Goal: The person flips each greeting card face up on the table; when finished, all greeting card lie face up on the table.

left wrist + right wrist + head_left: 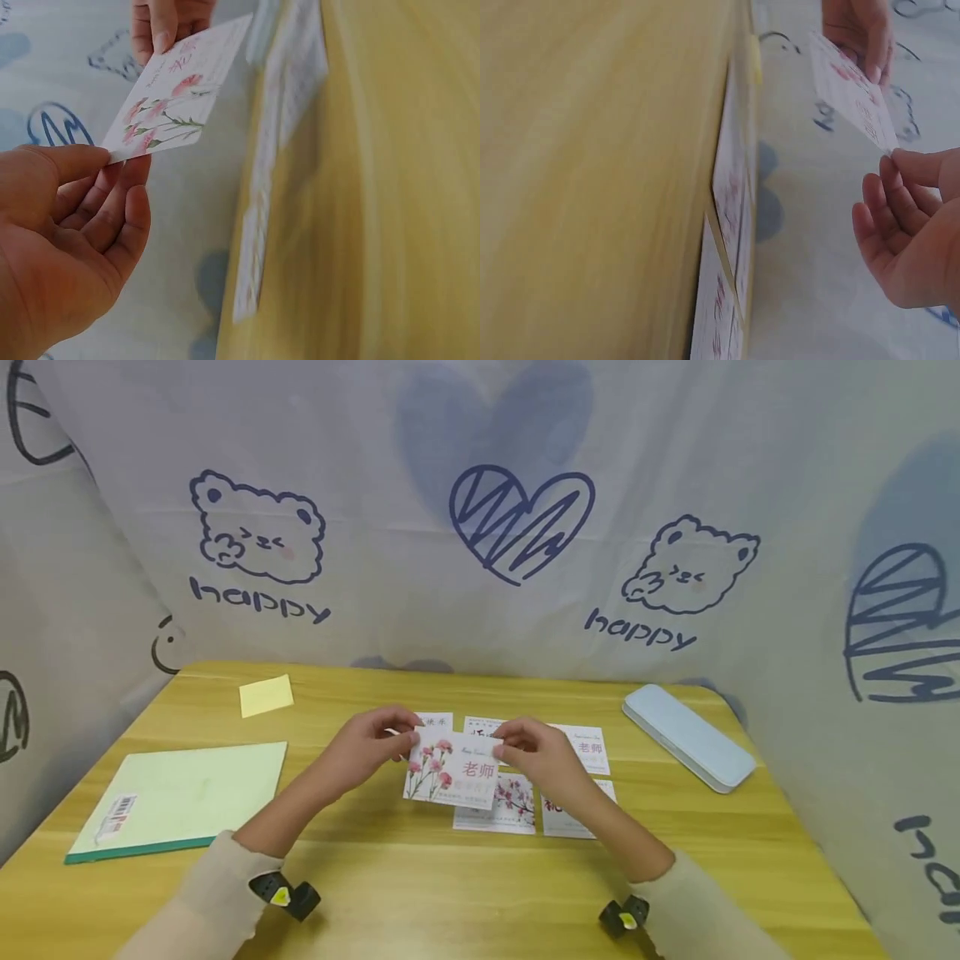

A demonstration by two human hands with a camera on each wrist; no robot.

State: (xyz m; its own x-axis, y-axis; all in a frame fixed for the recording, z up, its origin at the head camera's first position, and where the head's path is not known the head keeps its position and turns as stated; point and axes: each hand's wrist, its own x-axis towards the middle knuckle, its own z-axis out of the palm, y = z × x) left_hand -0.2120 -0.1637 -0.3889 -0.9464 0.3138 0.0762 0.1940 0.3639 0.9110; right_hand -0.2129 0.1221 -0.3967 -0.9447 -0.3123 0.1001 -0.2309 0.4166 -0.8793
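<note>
A white greeting card (450, 770) printed with pink carnations and Chinese writing is held up above the table by both hands. My left hand (375, 745) pinches its upper left corner between thumb and fingers, as the left wrist view also shows on the flowered card (169, 105). At the opposite upper corner, my right hand (542, 755) pinches the card with thumb and forefinger. Behind and below it, several similar cards lie in two rows, among them one with pink blossoms (517, 802) and one at the upper right (588, 748). The held card and right forearm partly cover them.
To the left lies a pale green notebook (195, 785) with a barcode label, and a yellow sticky note (266, 695) is behind it. A light blue case (688, 737) rests at the right of the wooden table (420, 893). Printed cloth (390, 527) hangs behind.
</note>
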